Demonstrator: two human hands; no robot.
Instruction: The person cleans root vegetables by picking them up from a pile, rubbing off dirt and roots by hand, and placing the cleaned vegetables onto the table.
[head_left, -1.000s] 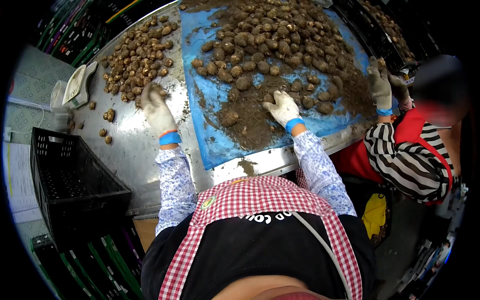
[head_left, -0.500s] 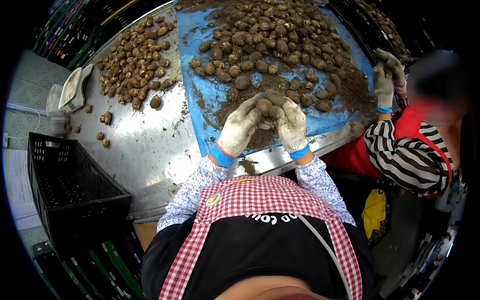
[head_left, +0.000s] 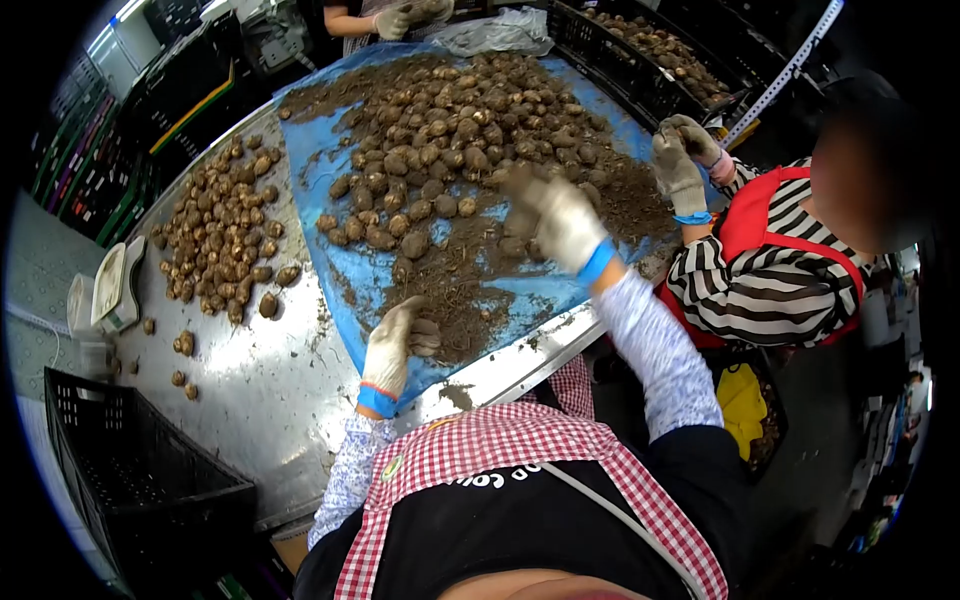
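The white-gloved left hand (head_left: 400,338) and white-gloved right hand (head_left: 566,226), cupped together around a round brown tuber half a second ago, have parted. The left now sits over dark crumbly soil (head_left: 462,308); the right, blurred, has moved outward toward the heaped brown tubers (head_left: 450,130). A co-worker's gloved hands (head_left: 392,24) have come into view.

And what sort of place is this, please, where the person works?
Probably a produce sorting or packing room: soil-covered tubers lie heaped on a blue sheet over a metal table, with black plastic crates around it.
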